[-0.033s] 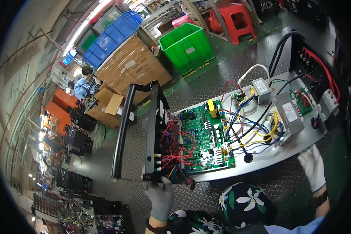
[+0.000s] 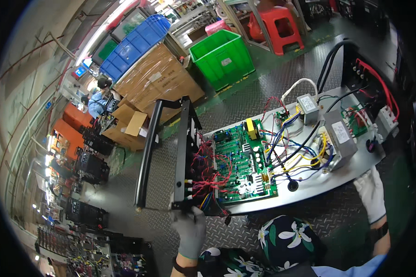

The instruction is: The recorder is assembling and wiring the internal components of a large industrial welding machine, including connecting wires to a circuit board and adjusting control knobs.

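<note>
An open metal chassis (image 2: 305,187) lies before me, carrying a green circuit board (image 2: 238,161), a large grey transformer (image 2: 341,134) and a smaller transformer (image 2: 306,104). Many coloured wires run between them. At its left end stands a black front panel (image 2: 182,152) with a black bar handle (image 2: 148,161). My left hand (image 2: 189,231), in a grey glove, is closed around the panel's near lower corner; its fingertips are partly hidden. My right hand (image 2: 370,194), in a white glove, grips the near right edge of the chassis, fingers partly out of sight at the rim.
Dark checkered metal plate (image 2: 164,184) lies under the chassis. Beyond it stand a green crate (image 2: 224,60), a big cardboard box (image 2: 159,83) with a blue bin (image 2: 134,46) on it, and a red stool (image 2: 284,30). A person (image 2: 97,102) works far left, near several black units (image 2: 91,166).
The chassis' right end has shifted slightly left, and the black panel and handle a little right. Both hands stay at nearly the same places.
</note>
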Motion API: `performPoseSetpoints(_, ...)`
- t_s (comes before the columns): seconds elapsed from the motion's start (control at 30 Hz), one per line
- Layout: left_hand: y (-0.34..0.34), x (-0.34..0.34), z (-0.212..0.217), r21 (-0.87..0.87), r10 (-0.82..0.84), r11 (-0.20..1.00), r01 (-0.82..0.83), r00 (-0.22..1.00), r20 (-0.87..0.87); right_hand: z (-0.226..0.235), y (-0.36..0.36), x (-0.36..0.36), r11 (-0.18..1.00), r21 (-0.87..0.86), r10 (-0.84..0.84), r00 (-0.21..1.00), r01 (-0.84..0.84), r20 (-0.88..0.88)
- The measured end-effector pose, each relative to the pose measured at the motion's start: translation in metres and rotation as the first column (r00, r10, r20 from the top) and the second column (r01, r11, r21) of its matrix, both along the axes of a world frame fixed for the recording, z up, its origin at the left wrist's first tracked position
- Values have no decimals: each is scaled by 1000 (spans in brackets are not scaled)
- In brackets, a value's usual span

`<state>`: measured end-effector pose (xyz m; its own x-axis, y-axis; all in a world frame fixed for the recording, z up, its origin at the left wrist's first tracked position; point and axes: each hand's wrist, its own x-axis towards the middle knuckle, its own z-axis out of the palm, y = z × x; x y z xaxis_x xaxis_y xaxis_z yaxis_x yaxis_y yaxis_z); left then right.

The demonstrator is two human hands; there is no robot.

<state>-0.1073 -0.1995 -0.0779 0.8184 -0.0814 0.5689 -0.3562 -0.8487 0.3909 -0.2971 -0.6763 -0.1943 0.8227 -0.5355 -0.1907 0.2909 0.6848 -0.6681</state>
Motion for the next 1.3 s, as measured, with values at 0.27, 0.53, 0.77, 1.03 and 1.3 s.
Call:
performPoseSetpoints(0.27,19,27,-18,218,-46,976,-23,951,307,-11,-3,20,998,35,-54,987,60,-149)
performPoseSetpoints(0.53,61,34,-15,178,185,962,-209,972,144,18,95,-43,998,-56,2,977,-15,-213)
performPoseSetpoints(0.77,81,8,-12,-6,192,981,-194,970,147,23,115,-53,992,-108,-84,965,59,-247)
performPoseSetpoints(1.03,73,-26,-7,-56,204,978,-200,977,69,41,97,-65,934,-186,210,891,-304,-402)
performPoseSetpoints(1.3,82,-19,-5,-26,186,982,-187,981,-50,122,105,-42,506,-574,456,765,-644,-456)
